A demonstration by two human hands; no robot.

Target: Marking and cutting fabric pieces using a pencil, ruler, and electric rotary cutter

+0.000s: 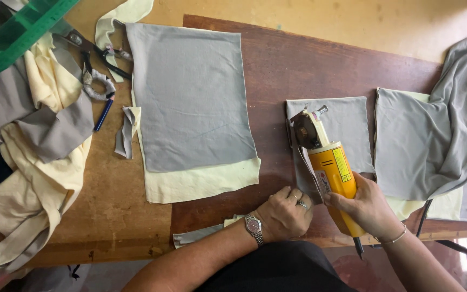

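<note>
Right hand (pixel 367 208) grips yellow cutter (pixel 332 165).

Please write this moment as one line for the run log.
right hand: holds yellow cutter | left hand: presses grey cloth piece | table

I see the cutter (pixel 328 162) on the small cloth piece (pixel 347 130), centre-right of the table (pixel 298 65). Big layered cloth (pixel 193 103) lies to its left. Scissors (pixel 95 65) & pen (pixel 104 114) sit far left, next to the fabric heap (pixel 33 146). Draped cloth (pixel 439 140) at right. Both hands near edge: left hand (pixel 285 213) left of the cutter, right hand (pixel 366 208) on it.
</note>
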